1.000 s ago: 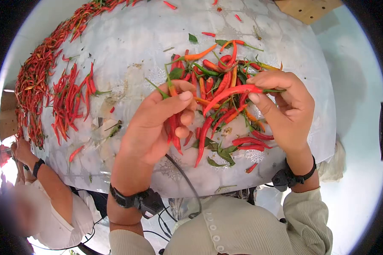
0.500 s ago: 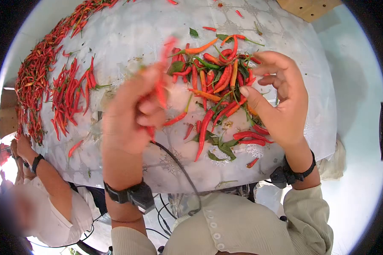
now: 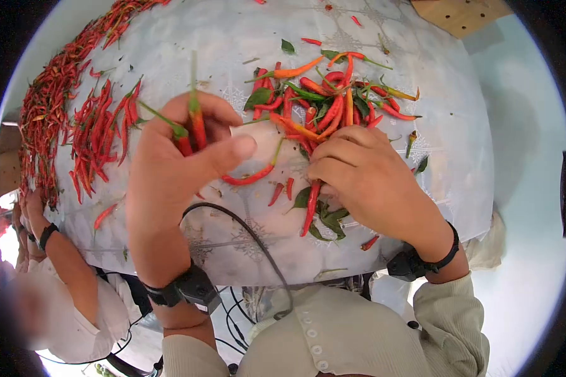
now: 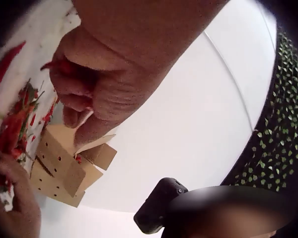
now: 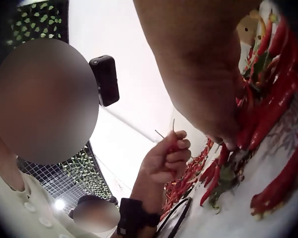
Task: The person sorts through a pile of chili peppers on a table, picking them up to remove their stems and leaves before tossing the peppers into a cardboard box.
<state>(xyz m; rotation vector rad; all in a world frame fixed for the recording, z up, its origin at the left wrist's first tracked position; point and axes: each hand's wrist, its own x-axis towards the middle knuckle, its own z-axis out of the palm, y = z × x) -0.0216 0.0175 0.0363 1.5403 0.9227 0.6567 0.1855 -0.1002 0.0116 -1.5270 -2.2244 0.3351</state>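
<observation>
Counter (image 3: 443,75), covered with a pale patterned sheet. Landmark: a loose pile of red and orange chillies mixed with green leaves (image 3: 336,116), lying on it.

Left hand (image 3: 176,157): raised, left of the pile. Grip curled around slender red chillies with long green stems (image 3: 197,125); two stems stand up above the fingers.

Right hand (image 3: 371,182): over the near edge of the pile, palm down, fingers bent and touching the chillies. Fingertips partly hidden; whether the grip is clenched on a chilli cannot be told.

Left of the pile: one curved red chilli with a green stem (image 3: 251,179), between the hands; further left, a cluster of red chillies (image 3: 97,135); beyond that, a large elongated heap of red chillies (image 3: 47,119) along the counter's far-left side. Just nearer than the cluster, a single red chilli (image 3: 105,215).

Near side of the pile: two short red chilli pieces (image 3: 276,193), several dark green leaves (image 3: 333,220) and, apart from them, one short red chilli (image 3: 369,242).

Beyond the pile, far right: a brown cardboard box with round holes (image 3: 456,16).

Also listed: a black cable (image 3: 258,242), nearer than the pile; a black strapped device on each wrist; a second person in a white top (image 3: 75,314), nearer and far left of the pile, one hand at the large heap.
</observation>
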